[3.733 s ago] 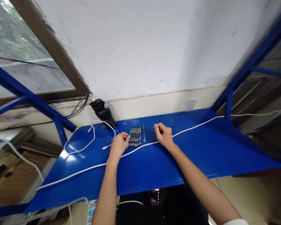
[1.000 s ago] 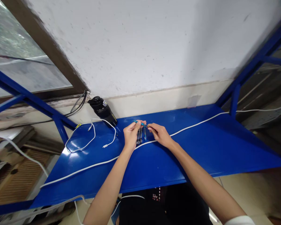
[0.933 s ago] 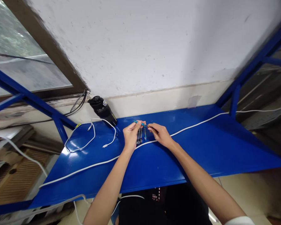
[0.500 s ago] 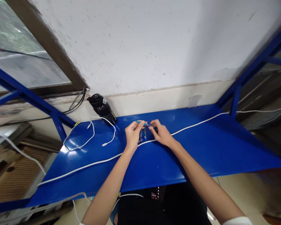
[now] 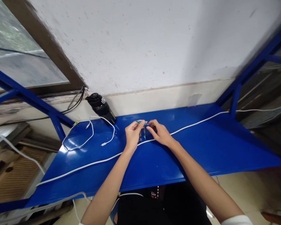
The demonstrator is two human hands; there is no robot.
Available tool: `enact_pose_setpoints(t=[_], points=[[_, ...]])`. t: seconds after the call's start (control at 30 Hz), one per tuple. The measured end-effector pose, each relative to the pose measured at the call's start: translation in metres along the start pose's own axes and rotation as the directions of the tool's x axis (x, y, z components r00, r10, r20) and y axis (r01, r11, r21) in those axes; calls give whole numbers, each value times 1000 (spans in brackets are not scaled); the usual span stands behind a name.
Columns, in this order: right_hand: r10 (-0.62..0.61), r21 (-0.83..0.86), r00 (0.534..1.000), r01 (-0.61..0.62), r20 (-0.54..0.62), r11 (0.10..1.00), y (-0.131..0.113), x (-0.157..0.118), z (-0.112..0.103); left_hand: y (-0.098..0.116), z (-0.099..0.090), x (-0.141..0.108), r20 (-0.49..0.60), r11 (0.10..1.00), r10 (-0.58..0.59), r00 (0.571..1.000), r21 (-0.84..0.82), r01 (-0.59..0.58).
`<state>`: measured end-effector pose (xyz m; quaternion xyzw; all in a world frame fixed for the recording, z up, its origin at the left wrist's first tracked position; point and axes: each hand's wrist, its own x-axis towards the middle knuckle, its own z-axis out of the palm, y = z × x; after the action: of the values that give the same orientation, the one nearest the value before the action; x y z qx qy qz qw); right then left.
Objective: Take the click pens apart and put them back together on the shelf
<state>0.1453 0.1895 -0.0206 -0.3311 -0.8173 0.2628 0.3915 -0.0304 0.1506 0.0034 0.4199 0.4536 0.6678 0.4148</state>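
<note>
Near the back of the blue tabletop (image 5: 159, 162), my left hand (image 5: 132, 134) is closed in a pinch around a teal pen (image 5: 139, 121) held at a slant. Just to the right, my right hand (image 5: 159, 132) is also closed, its thumb and fingers pinching the other end of the pen; its fingers partly hide that end. Below and between the hands lie a clear pen with a blue tip (image 5: 144, 136) and a darker pen (image 5: 140, 137), half covered by the left hand.
A long white cable (image 5: 96, 163) crosses the tabletop, passing just in front of my hands. To the left are a coiled white charging cable (image 5: 103, 144) and a black bottle (image 5: 101, 109) by the wall. Blue metal frames (image 5: 234, 101) stand at both sides.
My right hand has moved slightly left, bringing its fingertips closer to the left hand and closing the gap along the pen. The left hand stays nearly still.
</note>
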Motion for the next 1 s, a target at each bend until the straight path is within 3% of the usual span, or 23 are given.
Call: enact_pose_setpoints(t=[0.6,1.0], points=[[-47,-3,999,47,-15,999,-4,2,-1,-2,0,-1,1,1000,-3,1000,10,3],[-6,-11,1000,6,-27,1000,-6,1,-1,-1,0,-1,-3,999,-1,1000,52,1]])
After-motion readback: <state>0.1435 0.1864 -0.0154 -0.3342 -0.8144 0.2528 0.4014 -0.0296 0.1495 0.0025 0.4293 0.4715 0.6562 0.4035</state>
